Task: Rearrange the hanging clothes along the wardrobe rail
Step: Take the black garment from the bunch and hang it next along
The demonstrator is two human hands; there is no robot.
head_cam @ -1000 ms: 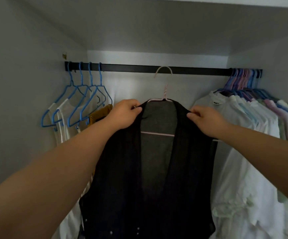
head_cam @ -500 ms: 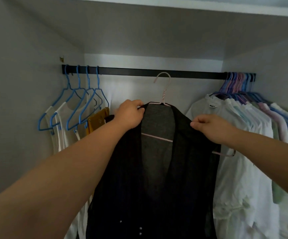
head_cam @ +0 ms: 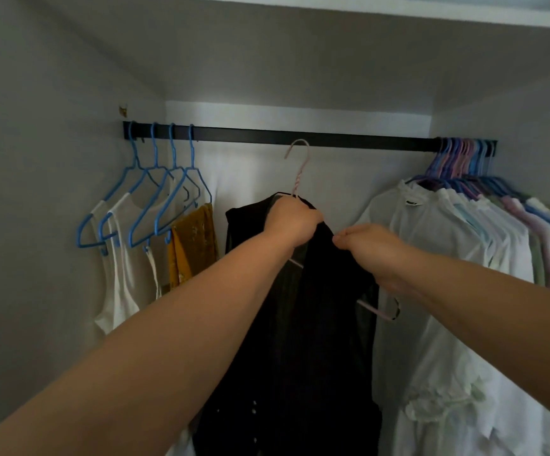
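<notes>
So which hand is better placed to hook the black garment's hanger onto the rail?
Left. The left hand grips the black garment at the pink hanger neck, under its hook. The right hand pinches fabric lower down, beside it.

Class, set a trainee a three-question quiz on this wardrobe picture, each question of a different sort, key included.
1. True or false: the pink hanger's hook sits over the black rail.
2. Multiple choice: the mustard garment hangs A) at the left end, on a blue hanger; B) among the white shirts; C) at mid-rail.
3. Fill in: the left hand and right hand both grip the ____ garment.

Key: 1 false, it is below the rail; 2 A; 3 black.
</notes>
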